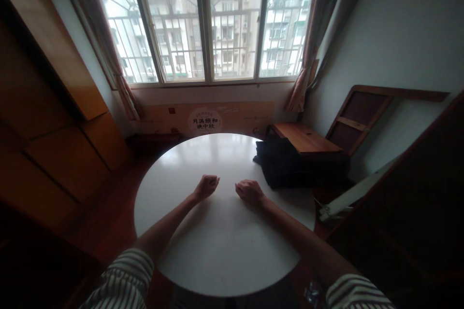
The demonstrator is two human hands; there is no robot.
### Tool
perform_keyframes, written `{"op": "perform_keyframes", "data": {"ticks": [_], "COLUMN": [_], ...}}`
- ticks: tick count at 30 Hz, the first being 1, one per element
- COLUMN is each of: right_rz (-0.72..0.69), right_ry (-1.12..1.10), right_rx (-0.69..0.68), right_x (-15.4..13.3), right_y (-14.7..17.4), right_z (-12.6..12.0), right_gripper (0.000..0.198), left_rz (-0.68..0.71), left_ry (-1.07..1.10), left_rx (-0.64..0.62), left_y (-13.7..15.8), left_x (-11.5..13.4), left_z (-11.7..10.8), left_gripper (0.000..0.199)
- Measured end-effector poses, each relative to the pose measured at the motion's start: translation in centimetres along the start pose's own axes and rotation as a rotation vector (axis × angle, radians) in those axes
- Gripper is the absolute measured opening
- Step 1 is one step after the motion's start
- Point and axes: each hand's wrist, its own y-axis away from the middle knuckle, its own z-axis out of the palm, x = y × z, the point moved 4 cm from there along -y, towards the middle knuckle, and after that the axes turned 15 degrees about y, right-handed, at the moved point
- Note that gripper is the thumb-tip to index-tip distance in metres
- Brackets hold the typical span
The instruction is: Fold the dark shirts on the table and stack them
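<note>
Both forearms reach forward over a white round table [232, 246]. My left hand [207, 186] is curled into a fist just left of the table's middle, thumb side toward the other hand. A short gap to its right, my right hand [249, 190] is closed as well, fingers folded in and knuckles facing inward. I see nothing held in either fist. Nearest to my right hand is a black folded cloth or bag [284, 164], lying on the table's right far edge and apart from the hand.
Beyond the table, a printed banner [232, 118] runs along the wall below a barred window [232, 29]. A low wooden table [304, 137] stands at the far right. Wooden cabinets [68, 159] line the left side. A white board-like piece [348, 200] leans at right.
</note>
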Motion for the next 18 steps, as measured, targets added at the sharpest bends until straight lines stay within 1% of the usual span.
{"op": "perform_keyframes", "data": {"ticks": [3, 5, 6, 8, 9, 10, 11, 12, 13, 15, 16, 17, 18], "right_rz": [0.011, 0.047, 0.093, 0.237, 0.322, 0.397, 0.451, 0.479, 0.485, 0.446, 0.420, 0.403, 0.399], "right_ry": [0.030, 0.067, 0.103, 0.219, 0.291, 0.358, 0.408, 0.438, 0.448, 0.415, 0.380, 0.336, 0.284], "right_rx": [-0.007, 0.002, 0.020, 0.068, 0.083, 0.079, 0.051, 0.009, -0.032, -0.061, -0.040, 0.000, 0.053], "right_x": [0.1, 1.2, 2.1, 4.7, 6.2, 7.7, 9.1, 10.3, 11.4, 12.7, 13.1, 13.3, 13.4], "right_y": [0.3, 0.6, 0.8, 1.5, 2.0, 2.5, 3.0, 3.5, 4.0, 4.5, 4.5, 4.2, 3.8], "right_z": [-1.0, -2.6, -3.5, -5.4, -6.1, -6.5, -6.5, -6.1, -5.4, -3.9, -3.4, -3.1, -3.1], "right_gripper": [0.035, 0.038, 0.038, 0.037, 0.043, 0.055, 0.067, 0.074, 0.072, 0.053, 0.043, 0.037, 0.036], "left_rz": [0.034, 0.060, 0.081, 0.131, 0.157, 0.182, 0.201, 0.216, 0.229, 0.250, 0.252, 0.246, 0.232], "left_ry": [0.035, 0.053, 0.062, 0.076, 0.082, 0.088, 0.091, 0.093, 0.094, 0.097, 0.100, 0.105, 0.111], "left_rx": [0.038, 0.033, 0.015, -0.034, -0.053, -0.064, -0.072, -0.078, -0.089, -0.120, -0.125, -0.121, -0.099], "left_y": [-0.7, -0.4, -0.1, 0.6, 0.9, 1.1, 1.3, 1.4, 1.4, 1.4, 1.4, 1.3, 1.3], "left_x": [1.3, 1.7, 1.9, 1.9, 1.9, 1.9, 1.9, 1.9, 1.9, 2.0, 2.0, 2.0, 2.1], "left_z": [2.5, 3.7, 4.1, 4.6, 4.7, 4.7, 4.6, 4.6, 4.6, 4.8, 4.8, 4.9, 4.8], "left_gripper": [0.046, 0.046, 0.047, 0.047, 0.047, 0.047, 0.047, 0.047, 0.046, 0.046, 0.045, 0.046, 0.046]}}
